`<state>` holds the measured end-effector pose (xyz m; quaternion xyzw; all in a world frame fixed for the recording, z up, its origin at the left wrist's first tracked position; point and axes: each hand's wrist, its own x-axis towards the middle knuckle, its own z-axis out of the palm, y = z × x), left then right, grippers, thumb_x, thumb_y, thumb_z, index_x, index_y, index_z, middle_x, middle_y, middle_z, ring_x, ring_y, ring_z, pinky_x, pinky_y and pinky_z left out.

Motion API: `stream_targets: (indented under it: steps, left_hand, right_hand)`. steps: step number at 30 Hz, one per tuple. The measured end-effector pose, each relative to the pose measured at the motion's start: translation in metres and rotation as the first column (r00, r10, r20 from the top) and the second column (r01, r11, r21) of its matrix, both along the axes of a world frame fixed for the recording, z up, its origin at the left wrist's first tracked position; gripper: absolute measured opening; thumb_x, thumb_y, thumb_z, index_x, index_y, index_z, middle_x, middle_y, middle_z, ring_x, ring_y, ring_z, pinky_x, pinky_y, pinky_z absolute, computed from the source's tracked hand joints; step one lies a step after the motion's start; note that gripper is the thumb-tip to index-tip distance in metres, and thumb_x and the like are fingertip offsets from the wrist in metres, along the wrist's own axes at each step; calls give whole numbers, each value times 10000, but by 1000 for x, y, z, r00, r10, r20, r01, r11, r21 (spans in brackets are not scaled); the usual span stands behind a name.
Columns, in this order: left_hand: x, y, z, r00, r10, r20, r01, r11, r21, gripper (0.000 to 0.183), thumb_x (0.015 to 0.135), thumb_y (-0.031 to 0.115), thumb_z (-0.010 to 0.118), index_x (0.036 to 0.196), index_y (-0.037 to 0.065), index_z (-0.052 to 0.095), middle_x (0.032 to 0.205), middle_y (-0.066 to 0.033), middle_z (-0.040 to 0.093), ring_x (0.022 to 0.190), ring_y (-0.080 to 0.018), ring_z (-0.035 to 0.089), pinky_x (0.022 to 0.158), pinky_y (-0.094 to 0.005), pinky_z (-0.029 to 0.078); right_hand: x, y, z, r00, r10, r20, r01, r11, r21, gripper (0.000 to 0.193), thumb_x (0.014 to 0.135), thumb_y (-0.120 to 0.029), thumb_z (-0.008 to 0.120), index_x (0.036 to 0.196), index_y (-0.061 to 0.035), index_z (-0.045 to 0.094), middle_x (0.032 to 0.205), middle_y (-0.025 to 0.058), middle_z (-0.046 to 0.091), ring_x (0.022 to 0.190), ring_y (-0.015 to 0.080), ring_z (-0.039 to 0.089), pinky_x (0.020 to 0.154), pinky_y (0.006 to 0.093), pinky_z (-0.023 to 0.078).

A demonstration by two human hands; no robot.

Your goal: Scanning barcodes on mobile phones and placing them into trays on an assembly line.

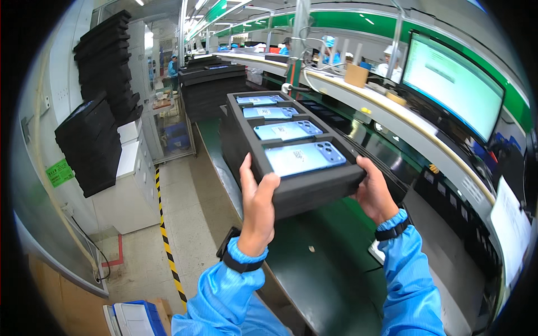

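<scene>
Both my hands grip the near end of a black foam tray (pixel 314 190) above the green bench top. My left hand (pixel 259 207) wraps its near left corner, thumb against the front face. At the near right corner my right hand (pixel 374 190) holds on, thumb up on the rim and other fingers partly hidden. Several light-blue phones lie backs up in a row of slots, the nearest phone (pixel 330 161) having a camera block at its right end and a white label. Black foam continues below the tray's left side; I cannot tell whether it is one piece or several.
Tall stacks of black foam trays (pixel 89 145) stand on a white cabinet (pixel 131 196) at left. More stacked trays (pixel 213 84) are beyond the bench (pixel 314 269). A lit monitor (pixel 454 84) stands on the right shelf. Striped floor tape (pixel 165 235) runs left of the bench. People work far back.
</scene>
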<state>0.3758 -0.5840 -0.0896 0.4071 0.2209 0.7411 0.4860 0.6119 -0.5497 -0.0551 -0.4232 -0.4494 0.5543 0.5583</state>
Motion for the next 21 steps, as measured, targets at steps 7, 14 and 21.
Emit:
stream_targets:
  steps: [7, 14, 21]
  left_hand:
    - [-25, -136, -48, 969, -227, -96, 226, 974, -21, 1096, 680, 513, 696, 1535, -18, 261, 1420, -229, 427, 1370, -360, 467, 1141, -460, 413]
    - [-15, -128, -116, 662, -736, -143, 732, 676, -84, 1051, 701, 497, 673, 1533, -58, 349, 1490, -209, 474, 1358, -285, 501, 1158, -373, 350]
    - [108, -18, -148, 347, -881, -321, 918, 389, -74, 768, 898, 544, 490, 1326, -87, 585, 1216, -213, 690, 1137, -285, 666, 1023, -368, 505]
  right_hand:
    - [47, -181, -46, 930, 255, -263, -290, 951, -104, 779, 972, -443, 630, 1576, -50, 334, 1440, 130, 584, 1154, 247, 666, 1040, 433, 518]
    - [42, -289, -114, 856, -435, -279, 372, 893, -254, 559, 959, -419, 614, 1326, 1, 585, 1238, 177, 682, 1108, 282, 677, 1020, 423, 534]
    - [6, -344, -215, 433, -742, -512, 785, 590, -191, 541, 975, -269, 645, 1398, 15, 462, 1324, 155, 598, 1226, 267, 592, 1064, 441, 485]
